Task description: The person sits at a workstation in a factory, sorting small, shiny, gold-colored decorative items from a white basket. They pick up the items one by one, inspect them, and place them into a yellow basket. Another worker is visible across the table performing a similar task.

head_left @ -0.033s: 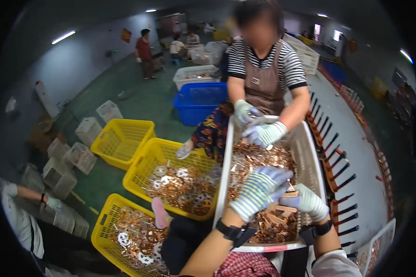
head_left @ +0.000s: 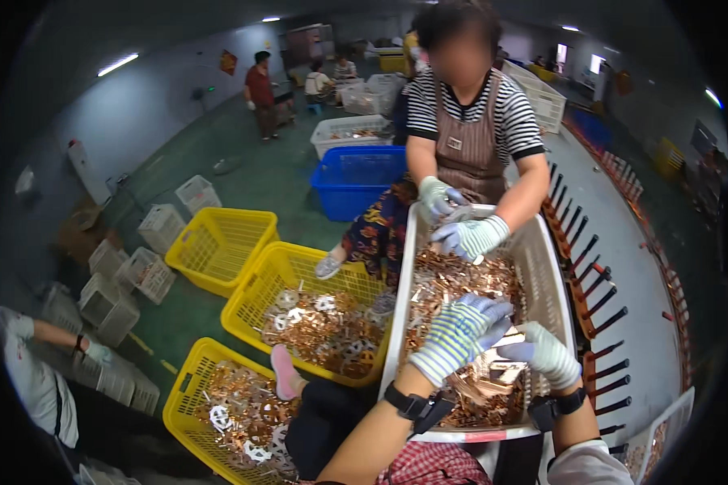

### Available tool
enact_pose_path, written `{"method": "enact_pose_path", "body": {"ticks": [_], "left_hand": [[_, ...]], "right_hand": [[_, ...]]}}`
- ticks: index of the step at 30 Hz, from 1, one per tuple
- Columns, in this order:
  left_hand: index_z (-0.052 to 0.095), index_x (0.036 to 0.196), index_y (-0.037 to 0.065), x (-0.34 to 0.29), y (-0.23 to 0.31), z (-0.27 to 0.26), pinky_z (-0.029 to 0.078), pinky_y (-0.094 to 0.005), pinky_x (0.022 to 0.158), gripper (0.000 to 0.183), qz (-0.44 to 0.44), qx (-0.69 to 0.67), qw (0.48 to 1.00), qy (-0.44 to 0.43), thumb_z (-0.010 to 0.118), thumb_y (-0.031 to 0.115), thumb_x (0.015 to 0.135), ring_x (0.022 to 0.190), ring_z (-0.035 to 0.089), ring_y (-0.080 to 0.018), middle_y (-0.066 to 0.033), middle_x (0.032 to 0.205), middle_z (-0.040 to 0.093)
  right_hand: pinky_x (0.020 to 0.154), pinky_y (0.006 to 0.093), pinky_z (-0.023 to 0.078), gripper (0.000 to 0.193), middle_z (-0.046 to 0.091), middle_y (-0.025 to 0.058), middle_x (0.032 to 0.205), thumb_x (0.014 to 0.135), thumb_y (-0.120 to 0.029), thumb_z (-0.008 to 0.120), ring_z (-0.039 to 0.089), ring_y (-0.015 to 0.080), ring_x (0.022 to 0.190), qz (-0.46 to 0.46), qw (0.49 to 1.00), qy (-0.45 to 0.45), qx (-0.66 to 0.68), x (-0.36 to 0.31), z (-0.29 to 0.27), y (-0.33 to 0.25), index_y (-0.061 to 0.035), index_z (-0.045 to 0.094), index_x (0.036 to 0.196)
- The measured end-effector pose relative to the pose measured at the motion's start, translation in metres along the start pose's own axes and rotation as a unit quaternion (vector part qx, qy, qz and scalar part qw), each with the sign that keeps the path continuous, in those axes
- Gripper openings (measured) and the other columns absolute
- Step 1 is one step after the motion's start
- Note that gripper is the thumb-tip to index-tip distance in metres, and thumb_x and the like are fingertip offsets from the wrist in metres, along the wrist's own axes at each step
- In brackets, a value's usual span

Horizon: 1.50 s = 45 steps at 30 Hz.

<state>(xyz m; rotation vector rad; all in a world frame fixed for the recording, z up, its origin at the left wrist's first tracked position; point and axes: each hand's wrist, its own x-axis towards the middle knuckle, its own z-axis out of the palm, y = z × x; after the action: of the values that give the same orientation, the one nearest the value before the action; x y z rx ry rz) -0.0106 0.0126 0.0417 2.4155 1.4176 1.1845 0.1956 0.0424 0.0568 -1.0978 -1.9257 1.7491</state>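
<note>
Over the near half of a white crate (head_left: 392, 347) full of small copper-coloured metal pieces (head_left: 453, 279), my two gloved hands face each other. My left hand (head_left: 465, 333), in a striped glove, is bent with its fingers together at the left side of a small bunch of flat copper strips (head_left: 501, 368). My right hand (head_left: 548, 356) has its fingers closed on that bunch from the right. The left fingertips are partly hidden. Across the crate, a co-worker's gloved hands (head_left: 471, 236) hold metal pieces above the far end.
To the left stand yellow baskets, one (head_left: 226, 279) at the back and two with copper and silvery pieces (head_left: 319, 327). A blue tub (head_left: 356, 182) stands behind them. On the right, a row of black-handled tools (head_left: 603, 303) lines a grey bench (head_left: 623, 234). A co-worker (head_left: 473, 121) sits opposite.
The copper strips between my hands have turned and now shine brightly. My hands have barely shifted. The whole view has moved slightly.
</note>
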Motion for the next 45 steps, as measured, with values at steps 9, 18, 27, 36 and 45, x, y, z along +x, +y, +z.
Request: {"method": "enact_pose_path", "body": {"ticks": [9, 18, 27, 36, 45], "left_hand": [[0.063, 0.109, 0.003, -0.003, -0.006, -0.001, 0.050, -0.0368, 0.076, 0.029, -0.160, -0.151, 0.951, 0.217, 0.062, 0.024, 0.088, 0.089, 0.063, -0.0296, -0.0171, 0.098, 0.062], [0.058, 0.085, 0.009, -0.008, -0.003, -0.007, 0.041, -0.0244, 0.050, 0.037, -0.353, -0.462, 0.792, 0.187, 0.057, 0.045, 0.093, 0.053, 0.049, -0.0079, 0.0021, 0.064, 0.056], [0.057, 0.080, 0.010, -0.012, 0.007, -0.012, 0.035, -0.0194, 0.043, 0.027, -0.346, -0.601, 0.704, 0.152, 0.062, 0.034, 0.092, 0.047, 0.043, -0.0031, 0.0041, 0.061, 0.053], [0.062, 0.088, 0.001, -0.010, 0.001, 0.007, 0.042, -0.0255, 0.056, 0.019, -0.250, -0.269, 0.906, 0.209, 0.064, 0.020, 0.090, 0.059, 0.047, -0.0068, -0.0011, 0.067, 0.058], [0.063, 0.087, 0.006, -0.016, 0.012, -0.011, 0.044, -0.0220, 0.055, 0.018, -0.322, -0.514, 0.777, 0.170, 0.064, 0.023, 0.090, 0.060, 0.053, -0.0061, 0.0023, 0.068, 0.058]], "right_hand": [[0.077, 0.0278, 0.050, 0.063, 0.064, 0.0031, 0.093, 0.081, -0.049, 0.068, 0.062, 0.0111, 0.084, -0.124, 0.984, 0.060, 0.112, -0.005, 0.015, -0.011, 0.0000, 0.058, 0.119], [0.085, 0.0306, 0.049, 0.043, 0.067, 0.0113, 0.107, 0.080, -0.014, 0.070, 0.064, 0.0212, 0.094, -0.306, 0.921, 0.208, -0.127, 0.014, 0.014, 0.004, -0.0038, 0.061, 0.121], [0.096, 0.0367, 0.044, 0.063, 0.062, 0.0150, 0.120, 0.079, -0.024, 0.072, 0.058, 0.0241, 0.110, -0.278, 0.946, 0.126, -0.112, 0.007, 0.029, 0.000, -0.0023, 0.049, 0.134], [0.092, 0.0335, 0.047, 0.051, 0.065, 0.0153, 0.114, 0.080, -0.005, 0.069, 0.063, 0.0217, 0.103, -0.265, 0.934, 0.174, -0.165, 0.010, 0.024, 0.004, -0.0038, 0.054, 0.129], [0.092, 0.0312, 0.048, 0.051, 0.067, 0.0138, 0.111, 0.075, 0.009, 0.062, 0.063, 0.0195, 0.105, -0.301, 0.921, 0.215, -0.124, 0.008, 0.023, -0.001, -0.0038, 0.060, 0.124]]}}
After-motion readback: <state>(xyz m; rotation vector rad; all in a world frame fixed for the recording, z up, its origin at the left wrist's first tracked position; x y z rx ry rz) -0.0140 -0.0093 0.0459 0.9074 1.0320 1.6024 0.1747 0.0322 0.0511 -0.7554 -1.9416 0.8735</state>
